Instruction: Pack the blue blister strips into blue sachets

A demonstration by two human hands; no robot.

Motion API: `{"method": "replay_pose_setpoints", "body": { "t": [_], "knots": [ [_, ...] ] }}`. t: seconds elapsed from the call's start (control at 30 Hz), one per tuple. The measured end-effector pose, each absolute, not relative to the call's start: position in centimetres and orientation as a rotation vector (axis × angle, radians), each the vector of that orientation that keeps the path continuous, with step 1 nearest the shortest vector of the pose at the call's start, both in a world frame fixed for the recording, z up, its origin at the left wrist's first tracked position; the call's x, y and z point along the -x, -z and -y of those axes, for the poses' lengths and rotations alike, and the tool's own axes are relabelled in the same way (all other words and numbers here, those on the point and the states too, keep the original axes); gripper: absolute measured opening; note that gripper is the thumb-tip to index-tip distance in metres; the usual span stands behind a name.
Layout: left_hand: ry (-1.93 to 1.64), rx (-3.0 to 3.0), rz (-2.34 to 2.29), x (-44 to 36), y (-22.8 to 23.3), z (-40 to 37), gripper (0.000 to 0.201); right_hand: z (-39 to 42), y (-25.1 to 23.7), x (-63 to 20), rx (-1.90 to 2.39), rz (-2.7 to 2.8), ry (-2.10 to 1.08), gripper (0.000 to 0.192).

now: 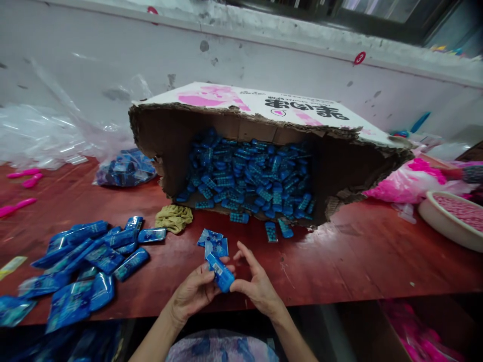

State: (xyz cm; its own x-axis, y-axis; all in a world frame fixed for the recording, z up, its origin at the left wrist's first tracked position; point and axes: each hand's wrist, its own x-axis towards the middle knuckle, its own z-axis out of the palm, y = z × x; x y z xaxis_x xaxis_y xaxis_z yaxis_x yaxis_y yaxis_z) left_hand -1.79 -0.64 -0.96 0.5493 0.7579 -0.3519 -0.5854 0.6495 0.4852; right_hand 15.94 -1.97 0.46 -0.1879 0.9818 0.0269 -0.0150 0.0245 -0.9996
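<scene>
My left hand (196, 290) grips a small blue packet (221, 272) with a white barcode label, thumb on top and fingers beneath. My right hand (255, 282) has its fingers spread, and its thumb tip is at the packet's lower right end; I cannot tell whether it presses there. Just beyond, two flat blue sachets (216, 245) lie on the red table. To the left is a loose pile of filled blue packets (101, 256). A torn-edged cardboard box (151, 128) lies on its side ahead, holding many small blue cases (252, 173).
A crumpled yellow-green cloth (173, 218) lies by the box's left corner. Behind it stands a clear bag of blue packets (126, 167). On the right are a bowl (433, 216) of pink pieces and a pink-filled bag (400, 183). Pink handled items (17, 207) lie far left.
</scene>
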Motion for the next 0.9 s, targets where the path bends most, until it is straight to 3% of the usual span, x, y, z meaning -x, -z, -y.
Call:
{"method": "replay_pose_setpoints", "body": {
  "t": [0.4, 0.63, 0.8, 0.9],
  "knots": [
    [-0.875, -0.289, -0.633, 0.3, 0.5, 1.2, 0.029, 2.4, 0.3, -14.8, 0.784, 1.193, -1.54, 0.064],
    [-1.084, -0.156, -0.907, -1.4, 0.4, 2.6, 0.006, 2.7, 2.6, -14.3, 1.075, 1.482, -0.953, 0.046],
    [-1.286, -0.06, -1.007, 1.0, -1.0, 1.9, 0.011, 1.5, 1.8, -13.7, 1.18, 1.819, -0.738, 0.035],
    [-1.589, 0.013, -0.939, 5.8, -2.6, 0.9, 0.026, -0.1, 1.0, -13.3, 1.374, 2.002, -0.552, 0.025]
  ]
}}
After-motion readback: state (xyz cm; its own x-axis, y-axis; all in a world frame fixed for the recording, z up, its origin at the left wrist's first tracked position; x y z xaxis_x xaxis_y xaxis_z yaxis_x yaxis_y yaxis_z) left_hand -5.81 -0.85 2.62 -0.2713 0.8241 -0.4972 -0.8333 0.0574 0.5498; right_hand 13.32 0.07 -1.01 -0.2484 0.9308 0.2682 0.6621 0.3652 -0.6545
